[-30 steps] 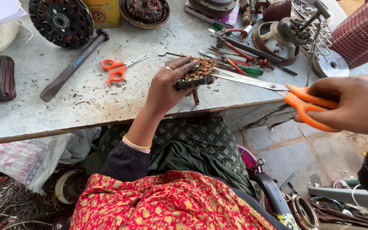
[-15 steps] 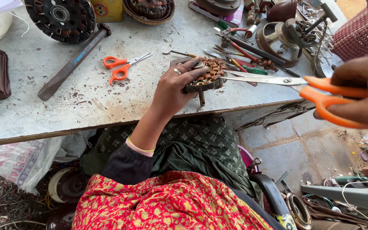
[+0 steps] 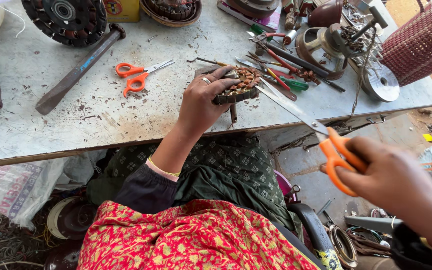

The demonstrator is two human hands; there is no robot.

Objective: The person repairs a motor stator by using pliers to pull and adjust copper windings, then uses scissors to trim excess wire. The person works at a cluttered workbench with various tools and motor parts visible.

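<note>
My left hand point(image 3: 202, 102) grips a round motor stator with copper windings point(image 3: 238, 86) and holds it down near the front edge of the grey metal table point(image 3: 126, 117). A ring is on one finger and a thin bangle on the wrist. My right hand point(image 3: 393, 177), low at the right and off the table, is shut on large orange-handled scissors point(image 3: 306, 122). Their long blades point up-left, and the tips reach the stator's windings.
A second, smaller pair of orange scissors point(image 3: 138, 75) and a long hammer point(image 3: 78, 70) lie on the table's left. Screwdrivers and pliers point(image 3: 281, 70) pile behind the stator. A dark wound rotor disc point(image 3: 66, 17) is at the back, a woven basket point(image 3: 423, 42) at the right.
My right hand with the scissors has dropped lower and nearer to me, so the blades now slant up to the stator. My left hand stays on the stator.
</note>
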